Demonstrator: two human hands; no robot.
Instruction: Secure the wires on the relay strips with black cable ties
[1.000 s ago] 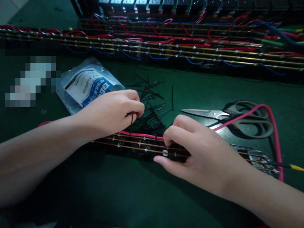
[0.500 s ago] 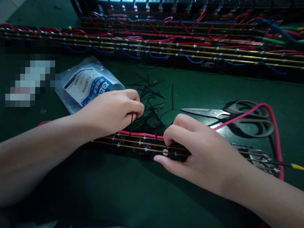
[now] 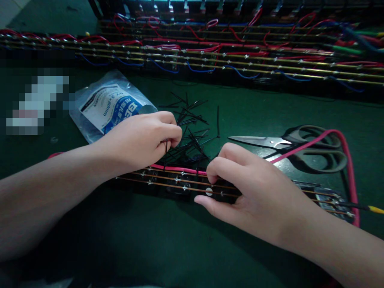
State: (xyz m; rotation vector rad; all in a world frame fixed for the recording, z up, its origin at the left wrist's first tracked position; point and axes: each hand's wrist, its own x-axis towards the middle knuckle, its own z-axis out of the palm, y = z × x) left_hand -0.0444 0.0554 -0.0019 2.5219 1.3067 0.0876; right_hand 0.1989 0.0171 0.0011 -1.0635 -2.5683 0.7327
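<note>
My left hand (image 3: 147, 138) is closed in a pinch on a black cable tie (image 3: 166, 147), whose strip runs down from the fingers to the red wire (image 3: 172, 169). That wire lies along the far edge of a long black module strip (image 3: 178, 185) with copper-coloured rods and soldered joints. Gripping the strip across its width is my right hand (image 3: 244, 180), fingers on the far side by the wire and thumb on the near side. Another black tie (image 3: 197, 171) crosses the wire between the hands. The fingertips of my left hand are partly hidden.
Loose black cable ties (image 3: 192, 140) lie heaped behind the hands, beside a clear plastic bag (image 3: 111, 100) with a blue-and-white label. Scissors (image 3: 270, 142) lie to the right, under a loop of red wire. A long wired assembly (image 3: 210, 60) spans the back of the green table (image 3: 180, 240).
Hardly anything differs. Both hands keep their places and grips, and the view has shifted very slightly.
</note>
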